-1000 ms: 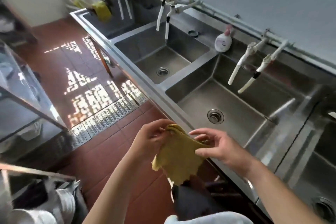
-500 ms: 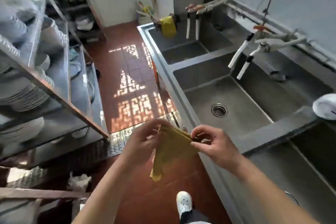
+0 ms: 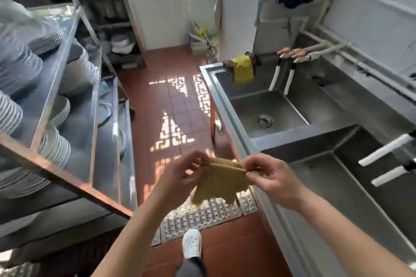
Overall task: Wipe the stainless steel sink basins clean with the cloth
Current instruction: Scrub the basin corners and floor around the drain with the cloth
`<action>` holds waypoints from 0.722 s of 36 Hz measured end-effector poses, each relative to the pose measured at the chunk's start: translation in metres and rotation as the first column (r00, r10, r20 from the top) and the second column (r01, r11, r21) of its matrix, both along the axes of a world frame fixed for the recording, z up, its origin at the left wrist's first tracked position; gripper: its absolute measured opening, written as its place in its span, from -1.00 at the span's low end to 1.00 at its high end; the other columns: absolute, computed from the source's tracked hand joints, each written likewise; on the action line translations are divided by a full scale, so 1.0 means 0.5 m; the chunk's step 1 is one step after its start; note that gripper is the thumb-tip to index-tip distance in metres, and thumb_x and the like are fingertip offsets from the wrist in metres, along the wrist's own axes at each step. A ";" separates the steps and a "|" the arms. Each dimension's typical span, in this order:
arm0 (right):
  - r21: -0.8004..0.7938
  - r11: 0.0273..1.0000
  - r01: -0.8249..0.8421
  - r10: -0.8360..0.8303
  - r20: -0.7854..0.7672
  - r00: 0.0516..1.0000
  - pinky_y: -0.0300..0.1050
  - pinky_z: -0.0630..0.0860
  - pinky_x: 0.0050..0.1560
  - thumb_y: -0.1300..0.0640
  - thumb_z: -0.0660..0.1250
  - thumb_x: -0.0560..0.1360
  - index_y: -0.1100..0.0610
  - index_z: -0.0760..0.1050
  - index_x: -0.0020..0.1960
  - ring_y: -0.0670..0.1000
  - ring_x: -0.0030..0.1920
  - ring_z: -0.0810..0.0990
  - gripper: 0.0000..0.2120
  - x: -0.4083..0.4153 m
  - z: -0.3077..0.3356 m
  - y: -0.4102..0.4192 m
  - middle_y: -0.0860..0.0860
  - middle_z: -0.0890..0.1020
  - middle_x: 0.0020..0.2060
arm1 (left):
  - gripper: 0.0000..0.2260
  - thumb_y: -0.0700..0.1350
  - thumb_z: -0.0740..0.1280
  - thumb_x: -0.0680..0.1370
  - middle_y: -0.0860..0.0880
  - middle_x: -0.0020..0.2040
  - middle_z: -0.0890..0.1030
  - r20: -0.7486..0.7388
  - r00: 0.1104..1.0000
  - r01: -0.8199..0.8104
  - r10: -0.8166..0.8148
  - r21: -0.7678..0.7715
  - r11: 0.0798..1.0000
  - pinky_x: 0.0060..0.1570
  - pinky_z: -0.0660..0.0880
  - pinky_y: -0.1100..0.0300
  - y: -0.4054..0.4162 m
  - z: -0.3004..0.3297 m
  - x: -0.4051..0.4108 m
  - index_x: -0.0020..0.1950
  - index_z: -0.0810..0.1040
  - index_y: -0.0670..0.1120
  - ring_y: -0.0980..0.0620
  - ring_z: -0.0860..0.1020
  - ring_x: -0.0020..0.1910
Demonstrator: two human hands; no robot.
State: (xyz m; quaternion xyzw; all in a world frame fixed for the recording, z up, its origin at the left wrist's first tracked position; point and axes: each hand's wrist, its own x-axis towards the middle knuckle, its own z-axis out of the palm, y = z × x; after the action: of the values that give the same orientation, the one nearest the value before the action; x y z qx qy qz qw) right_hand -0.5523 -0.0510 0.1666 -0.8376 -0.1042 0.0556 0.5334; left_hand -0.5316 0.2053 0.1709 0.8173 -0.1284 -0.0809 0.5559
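Observation:
A yellow-green cloth hangs folded between my two hands, over the floor just left of the sink unit's front rim. My left hand pinches its left top corner and my right hand pinches the right top corner. The stainless steel sink unit runs along the right. Its far basin has a round drain. A nearer basin lies right of my right hand.
White tap spouts hang over the far basin, and two more over the near one. A yellow cloth drapes over the sink's far end. A metal rack with stacked plates stands left. A metal floor grate lies below.
My view has swung left along the sinks and down the aisle. Both hands still hold the cloth, now stretched wider between them.

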 end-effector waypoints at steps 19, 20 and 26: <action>0.233 0.858 0.458 -0.437 -0.138 0.889 -0.27 0.54 -0.20 0.13 0.59 0.28 0.08 0.69 -0.17 -0.03 -0.16 0.64 -0.85 0.624 0.000 0.077 0.04 0.66 -0.17 | -0.66 -0.37 0.42 0.48 0.04 -0.14 0.67 0.006 0.987 0.163 -0.163 -0.069 0.984 -0.10 0.55 0.27 0.052 -0.008 0.730 -0.13 0.63 0.12 0.08 0.63 -0.13; 0.261 0.858 0.443 -0.405 -0.189 0.895 -0.27 0.55 -0.20 0.10 0.60 0.25 0.09 0.69 -0.13 -0.03 -0.16 0.65 -0.78 0.663 -0.006 0.072 0.06 0.68 -0.16 | -0.66 -0.39 0.41 0.47 0.06 -0.15 0.67 0.003 0.987 0.158 -0.158 -0.073 0.985 -0.10 0.53 0.30 0.051 -0.013 0.768 -0.12 0.63 0.10 0.11 0.62 -0.13; 0.186 0.963 0.195 -0.074 -0.511 0.856 -0.16 0.61 -0.06 0.18 0.63 0.30 0.03 0.67 0.06 0.04 -0.05 0.73 -0.64 0.905 -0.045 0.027 0.08 0.74 -0.09 | -0.62 -0.41 0.40 0.46 0.06 -0.14 0.68 -0.046 0.989 0.140 -0.139 0.005 0.990 -0.09 0.55 0.20 0.046 -0.051 1.009 -0.11 0.64 0.12 0.08 0.64 -0.12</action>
State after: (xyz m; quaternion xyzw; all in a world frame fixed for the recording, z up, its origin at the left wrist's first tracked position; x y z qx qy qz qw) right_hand -0.0996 -0.0375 0.1440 -0.7320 0.0909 0.2202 0.6382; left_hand -0.0272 0.2281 0.1457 0.8067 -0.1723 -0.1386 0.5481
